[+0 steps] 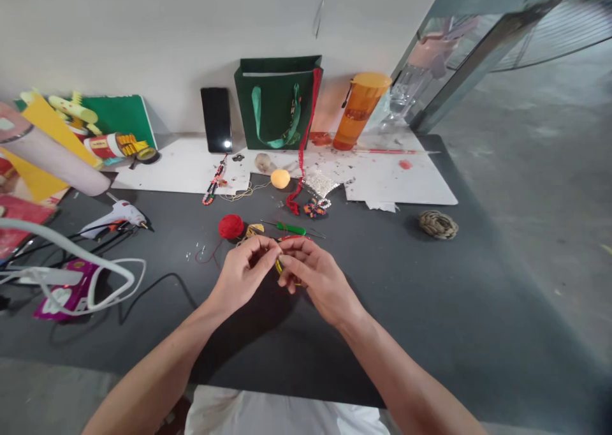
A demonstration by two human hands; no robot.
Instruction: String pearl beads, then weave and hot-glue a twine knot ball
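Note:
My left hand (249,266) and my right hand (315,270) meet over the dark table, fingertips touching in a pinch. A small yellow strip (278,266) shows beneath the fingertips, held in my right hand; its kind is too small to tell. What my left fingers pinch is hidden. Just beyond the hands lie a red yarn ball (231,226) with a loose thread, a green-handled crochet hook (291,228) and a small tan piece (254,230). Something red is partly covered by my right fingers.
A hot glue gun (117,217) and white cables (129,275) lie left. At the back stand a phone (217,120), a dark green paper bag (277,103) and an orange bottle (361,111). A grey twine bundle (438,224) sits right.

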